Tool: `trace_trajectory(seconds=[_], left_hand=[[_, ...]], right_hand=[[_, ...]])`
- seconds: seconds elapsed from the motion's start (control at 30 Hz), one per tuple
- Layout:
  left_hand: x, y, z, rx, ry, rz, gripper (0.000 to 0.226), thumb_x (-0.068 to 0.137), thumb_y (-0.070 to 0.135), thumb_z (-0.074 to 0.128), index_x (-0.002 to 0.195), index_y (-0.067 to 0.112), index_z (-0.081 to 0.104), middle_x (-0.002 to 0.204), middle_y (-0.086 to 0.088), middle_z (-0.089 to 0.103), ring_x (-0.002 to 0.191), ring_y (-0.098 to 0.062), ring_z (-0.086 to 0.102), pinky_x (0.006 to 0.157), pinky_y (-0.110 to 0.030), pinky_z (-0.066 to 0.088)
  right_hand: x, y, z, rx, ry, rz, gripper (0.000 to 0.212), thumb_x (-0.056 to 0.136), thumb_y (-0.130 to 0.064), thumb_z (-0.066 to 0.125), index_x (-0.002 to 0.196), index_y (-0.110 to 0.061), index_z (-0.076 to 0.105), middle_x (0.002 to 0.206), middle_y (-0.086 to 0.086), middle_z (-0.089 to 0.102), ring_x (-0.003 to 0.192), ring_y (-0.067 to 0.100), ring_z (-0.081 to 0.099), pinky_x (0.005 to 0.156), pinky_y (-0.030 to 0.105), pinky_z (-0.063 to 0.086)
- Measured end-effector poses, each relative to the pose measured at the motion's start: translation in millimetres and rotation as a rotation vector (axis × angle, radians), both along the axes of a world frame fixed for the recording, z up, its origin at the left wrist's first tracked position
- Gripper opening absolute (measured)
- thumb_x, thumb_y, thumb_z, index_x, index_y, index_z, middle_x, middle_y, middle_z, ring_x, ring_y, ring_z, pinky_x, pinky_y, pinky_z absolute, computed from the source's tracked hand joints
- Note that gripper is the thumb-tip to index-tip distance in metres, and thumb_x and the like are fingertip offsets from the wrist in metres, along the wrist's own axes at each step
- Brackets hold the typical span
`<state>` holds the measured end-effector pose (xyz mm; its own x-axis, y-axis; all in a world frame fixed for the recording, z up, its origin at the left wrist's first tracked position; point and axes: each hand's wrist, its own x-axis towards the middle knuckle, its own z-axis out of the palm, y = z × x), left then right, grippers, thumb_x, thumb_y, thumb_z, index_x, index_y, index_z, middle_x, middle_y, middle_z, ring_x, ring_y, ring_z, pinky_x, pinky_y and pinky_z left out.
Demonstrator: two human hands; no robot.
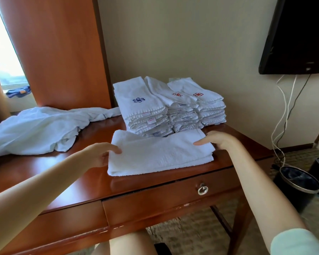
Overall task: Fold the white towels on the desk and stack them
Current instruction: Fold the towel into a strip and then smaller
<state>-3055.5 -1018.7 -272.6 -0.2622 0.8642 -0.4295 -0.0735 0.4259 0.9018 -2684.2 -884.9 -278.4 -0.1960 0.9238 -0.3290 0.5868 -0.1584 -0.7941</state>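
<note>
White terry, the folded towel (160, 153) lies on the desk (81, 184) just before the stacks (166, 109), its long axis running left to right. At its left end the left hand (99, 155) pinches it, thumb on top and the other fingers hidden beneath. The right hand (216, 140) lays straight, pressed-together fingers (201, 143) on the right end.

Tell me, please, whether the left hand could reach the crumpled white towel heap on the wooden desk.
Probably yes: the crumpled white towel heap lies beside the left hand with bare desk between, though that hand grips the folded white towel.
</note>
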Motion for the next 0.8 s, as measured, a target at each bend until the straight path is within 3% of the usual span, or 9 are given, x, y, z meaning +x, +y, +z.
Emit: trace_trajectory(seconds=[0.1,0.17,0.3,0.4,0.5,0.57,0.63,0.73,0.8], left_hand=[[-12,-2,8,0.238,0.093,-0.015,0.037,0.074,-0.016,0.064,0.103,0.008,0.066,0.113,-0.01,0.066,0.106,-0.027,0.062,0.09,-0.037,0.051],[-21,-8,12,0.415,0.17,-0.03,0.042,0.075,-0.017,0.062,0.1,0.016,0.067,0.105,-0.004,0.069,0.106,-0.023,0.062,0.085,-0.032,0.05],[-46,-22,4,0.491,0.574,-0.117,0.038,0.07,-0.02,0.065,0.076,0.018,0.067,0.099,0.004,0.068,0.104,-0.012,0.057,0.09,-0.029,0.043],[-69,-33,-16,0.309,0.794,-0.126,0.039,0.074,-0.022,0.057,0.075,0.015,0.067,0.101,-0.009,0.065,0.091,-0.018,0.057,0.075,-0.034,0.047],[-73,-39,-23,0.131,0.704,-0.006,0.011,0.092,0.009,0.059,0.099,0.01,0.067,0.096,-0.009,0.066,0.074,-0.018,0.058,0.058,-0.024,0.045],[-60,-38,-16,0.027,0.643,-0.016,0.03,0.093,0.042,0.058,0.101,0.014,0.064,0.093,-0.003,0.069,0.074,-0.016,0.062,0.055,-0.022,0.045],[-41,-35,-7,-0.055,0.591,-0.071,0.043,0.087,0.06,0.056,0.093,0.018,0.06,0.088,-0.002,0.069,0.074,-0.016,0.062,0.056,-0.022,0.046],[-13,-30,-3,-0.079,0.534,-0.125,0.038,0.081,0.044,0.073,0.078,0.009,0.057,0.068,-0.005,0.058,0.059,-0.016,0.052,0.056,-0.024,0.044],[-2,-28,1,-0.017,0.451,-0.121,0.025,0.081,0.018,0.076,0.093,0.0,0.062,0.081,-0.013,0.063,0.069,-0.023,0.059,0.064,-0.029,0.05]], right_hand=[[2,-7,-2,0.114,0.371,0.076,0.061,0.075,-0.003,0.078,0.131,-0.008,0.055,0.131,0.008,0.061,0.116,0.016,0.059,0.097,0.031,0.047],[-2,-8,1,0.299,0.503,0.067,0.058,0.079,0.006,0.071,0.132,-0.01,0.054,0.128,0.006,0.063,0.117,0.017,0.059,0.1,0.034,0.046],[-9,-10,3,0.475,0.403,0.086,0.032,0.093,0.0,0.053,0.119,-0.016,0.062,0.111,-0.007,0.069,0.103,0.006,0.064,0.085,0.021,0.05],[-9,-11,-7,0.443,0.188,0.11,0.032,0.081,0.02,0.04,0.081,-0.006,0.058,0.08,-0.003,0.071,0.087,0.009,0.065,0.076,0.016,0.048],[-15,-7,-10,0.487,0.171,-0.027,0.042,0.071,0.025,0.019,0.059,-0.01,0.038,0.043,-0.007,0.049,0.064,0.007,0.067,0.068,0.015,0.042],[-22,-3,-7,0.52,0.185,-0.1,0.042,0.072,0.024,0.022,0.058,-0.01,0.042,0.043,-0.005,0.046,0.049,0.002,0.062,0.061,0.017,0.043],[-31,-3,-5,0.523,0.15,-0.059,0.043,0.076,0.021,0.026,0.063,-0.01,0.052,0.051,0.0,0.057,0.047,0.0,0.061,0.064,0.022,0.046],[-54,-9,3,0.519,0.12,0.089,0.046,0.081,0.02,0.029,0.072,-0.011,0.061,0.067,0.002,0.067,0.057,-0.002,0.064,0.067,0.018,0.049],[-72,-16,13,0.514,0.143,0.18,0.045,0.085,0.021,0.034,0.078,-0.012,0.064,0.078,0.002,0.068,0.068,-0.001,0.066,0.071,0.014,0.049]])
